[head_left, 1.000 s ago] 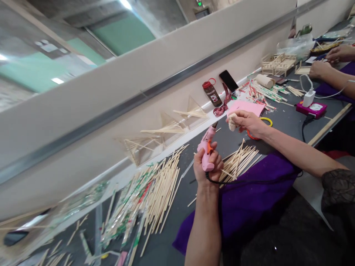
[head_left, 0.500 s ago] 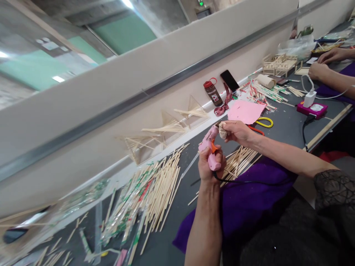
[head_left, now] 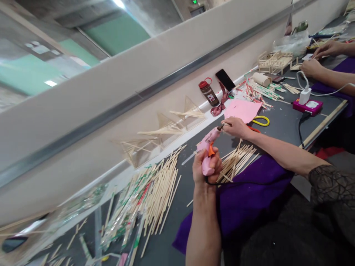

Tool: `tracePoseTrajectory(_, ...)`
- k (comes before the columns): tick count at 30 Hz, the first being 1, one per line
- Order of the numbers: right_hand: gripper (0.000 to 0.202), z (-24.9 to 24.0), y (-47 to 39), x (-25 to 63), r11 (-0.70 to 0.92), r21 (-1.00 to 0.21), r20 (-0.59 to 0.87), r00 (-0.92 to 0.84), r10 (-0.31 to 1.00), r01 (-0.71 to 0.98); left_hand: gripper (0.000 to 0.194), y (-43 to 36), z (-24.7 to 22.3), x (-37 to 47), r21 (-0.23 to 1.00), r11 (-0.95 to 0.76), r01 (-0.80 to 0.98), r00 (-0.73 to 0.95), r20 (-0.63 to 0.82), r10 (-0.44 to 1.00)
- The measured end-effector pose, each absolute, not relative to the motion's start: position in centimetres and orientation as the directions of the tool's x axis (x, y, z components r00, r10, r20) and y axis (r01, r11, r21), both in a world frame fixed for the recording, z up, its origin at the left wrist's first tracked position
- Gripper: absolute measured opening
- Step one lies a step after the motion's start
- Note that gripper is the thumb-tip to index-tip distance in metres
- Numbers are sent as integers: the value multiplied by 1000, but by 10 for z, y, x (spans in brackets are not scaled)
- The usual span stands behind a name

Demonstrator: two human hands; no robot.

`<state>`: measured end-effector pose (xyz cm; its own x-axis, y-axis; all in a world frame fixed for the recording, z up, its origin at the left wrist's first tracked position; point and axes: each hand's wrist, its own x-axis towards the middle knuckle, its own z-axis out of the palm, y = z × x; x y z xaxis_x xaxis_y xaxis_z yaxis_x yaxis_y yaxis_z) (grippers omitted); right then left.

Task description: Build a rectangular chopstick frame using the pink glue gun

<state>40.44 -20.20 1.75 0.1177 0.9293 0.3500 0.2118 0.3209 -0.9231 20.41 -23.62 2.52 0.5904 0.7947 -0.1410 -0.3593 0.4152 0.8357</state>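
Observation:
My left hand (head_left: 208, 166) is wrapped round the handle of a pink hot glue gun (head_left: 213, 136) with an orange trigger. The gun points up and to the right, and a clear glue stick (head_left: 189, 159) sticks out behind it. Close to the dark nozzle (head_left: 221, 127), the fingers of my right hand (head_left: 235, 127) are closed. Whatever they hold is hidden or too small to name. Thin wooden sticks (head_left: 235, 162) lie in a loose pile below the hands, beside purple cloth (head_left: 246, 199).
Bundled sticks (head_left: 163, 192) cover the table at left. Twisted stick models (head_left: 163, 129) stand along the wall. A bottle (head_left: 208, 94), phone (head_left: 225, 79), pink sheet (head_left: 242, 110) and yellow-handled scissors (head_left: 261, 121) lie beyond. A purple power strip (head_left: 307, 106) and a co-worker's hands (head_left: 312, 68) are at right.
The crumpled beige wad that my right fingers held against the nozzle no longer shows. The nozzle is now exposed, and the gun sits slightly lower and left in view.

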Motion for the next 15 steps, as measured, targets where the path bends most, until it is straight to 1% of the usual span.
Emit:
tracePoseTrajectory(1, 14, 16, -200, 411, 284, -942, 308, 122, 944, 179, 29, -236, 25, 204, 842, 394, -368, 570, -130, 811)
tracePoseTrajectory(4, 6, 20, -202, 433, 204, -976, 191, 154, 969, -76, 30, -234, 25, 205, 850, 319, -420, 463, -102, 881)
tracePoseTrajectory(7, 13, 31, -212, 456, 109, -963, 80, 125, 989, -248, 31, -231, 26, 205, 842, 272, -467, 381, -86, 921)
tracePoseTrajectory(9, 19, 38, -219, 470, 18, -952, -15, 105, 994, -306, 31, -230, 27, 206, 839, 268, -473, 370, -87, 925)
tracePoseTrajectory(11, 20, 41, -226, 485, -40, -935, -91, 130, 987, -352, 31, -231, 29, 207, 839, 275, -469, 373, -95, 923)
tracePoseTrajectory(13, 17, 41, -230, 501, -39, -918, -127, 199, 972, -395, 30, -233, 30, 209, 840, 280, -465, 373, -101, 922)
tracePoseTrajectory(15, 13, 40, -233, 517, 27, -914, -94, 277, 956, -404, 29, -234, 30, 212, 843, 277, -461, 368, -102, 924)
